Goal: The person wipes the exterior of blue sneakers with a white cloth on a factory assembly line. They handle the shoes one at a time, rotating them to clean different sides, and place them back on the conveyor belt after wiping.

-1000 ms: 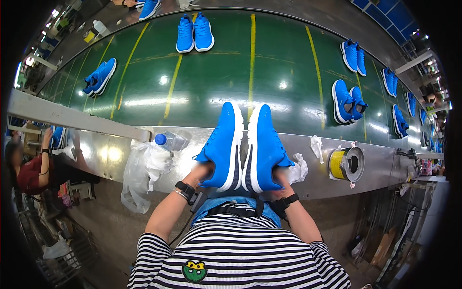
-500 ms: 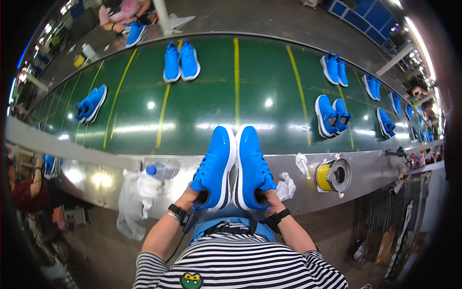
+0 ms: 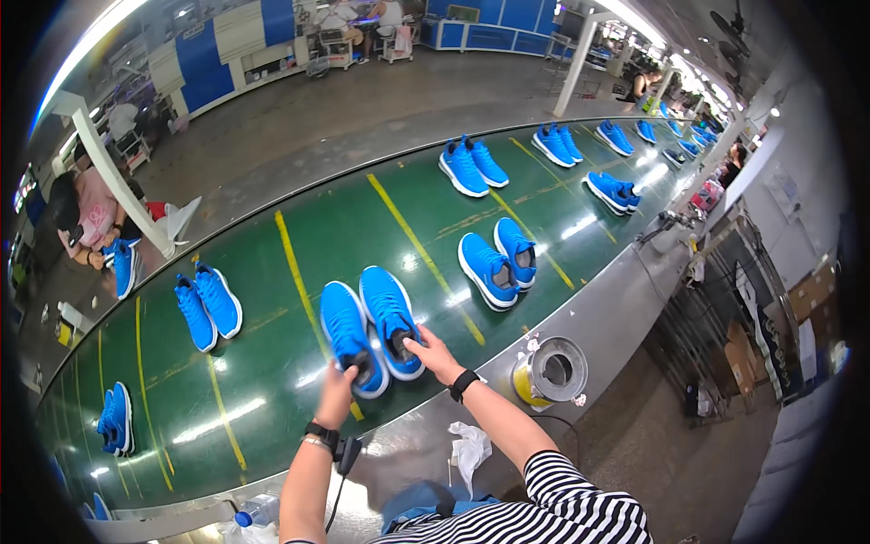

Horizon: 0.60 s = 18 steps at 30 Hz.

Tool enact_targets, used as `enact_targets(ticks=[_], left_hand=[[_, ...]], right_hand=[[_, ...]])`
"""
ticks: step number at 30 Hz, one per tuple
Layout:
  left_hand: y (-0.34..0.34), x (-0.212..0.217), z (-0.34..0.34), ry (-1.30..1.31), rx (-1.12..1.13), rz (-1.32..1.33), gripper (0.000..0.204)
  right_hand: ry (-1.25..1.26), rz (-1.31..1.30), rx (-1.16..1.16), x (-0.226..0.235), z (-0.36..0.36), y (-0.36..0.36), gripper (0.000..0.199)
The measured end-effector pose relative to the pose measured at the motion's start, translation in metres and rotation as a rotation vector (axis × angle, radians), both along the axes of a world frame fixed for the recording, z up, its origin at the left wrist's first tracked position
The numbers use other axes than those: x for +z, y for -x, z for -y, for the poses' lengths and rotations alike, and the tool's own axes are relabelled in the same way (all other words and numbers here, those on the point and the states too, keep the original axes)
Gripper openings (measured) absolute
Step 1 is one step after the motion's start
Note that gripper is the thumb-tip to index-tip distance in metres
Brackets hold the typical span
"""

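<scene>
A pair of blue sneakers with white soles is at the green conveyor belt's near side, toes pointing away from me. At the left sneaker (image 3: 344,319), my left hand (image 3: 336,395) pinches the heel collar, its fingers slightly blurred. My right hand (image 3: 438,356) holds the heel of the right sneaker (image 3: 384,297), with the thumb at the shoe's opening. The two shoes stand side by side, nearly touching. Whether their soles rest fully on the belt (image 3: 272,363) I cannot tell.
Another sneaker pair (image 3: 497,265) stands to the right on the belt, and several more line it. On the metal ledge are an open tin (image 3: 555,370), crumpled white tissue (image 3: 470,451) and a blue-capped bottle (image 3: 256,513). Across the belt, a person (image 3: 91,213) handles a blue shoe.
Both hands have carried the sneaker pair from over the metal ledge, close to my body, forward to the belt. The head view has turned rightward and tilted up.
</scene>
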State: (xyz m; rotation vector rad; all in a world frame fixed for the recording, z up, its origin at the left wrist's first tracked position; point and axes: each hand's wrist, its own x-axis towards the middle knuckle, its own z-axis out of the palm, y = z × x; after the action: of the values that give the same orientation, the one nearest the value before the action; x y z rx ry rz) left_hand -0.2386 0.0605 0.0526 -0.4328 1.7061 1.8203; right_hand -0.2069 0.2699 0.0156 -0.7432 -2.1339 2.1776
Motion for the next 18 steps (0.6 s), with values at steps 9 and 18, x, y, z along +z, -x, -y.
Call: enact_targets(ticks=[9, 18], left_hand=[[-0.064, -0.007, 0.008, 0.103, -0.452, -0.298, 0.047], [-0.203, 0.076, 0.110, -0.204, -0.673, -0.447, 0.046]], right_hand=[[-0.475, -0.248, -0.054, -0.004, -0.015, -0.021, 0.041], [-0.046, -0.325, 0.225, 0.098, 0.075, -0.047, 0.017]])
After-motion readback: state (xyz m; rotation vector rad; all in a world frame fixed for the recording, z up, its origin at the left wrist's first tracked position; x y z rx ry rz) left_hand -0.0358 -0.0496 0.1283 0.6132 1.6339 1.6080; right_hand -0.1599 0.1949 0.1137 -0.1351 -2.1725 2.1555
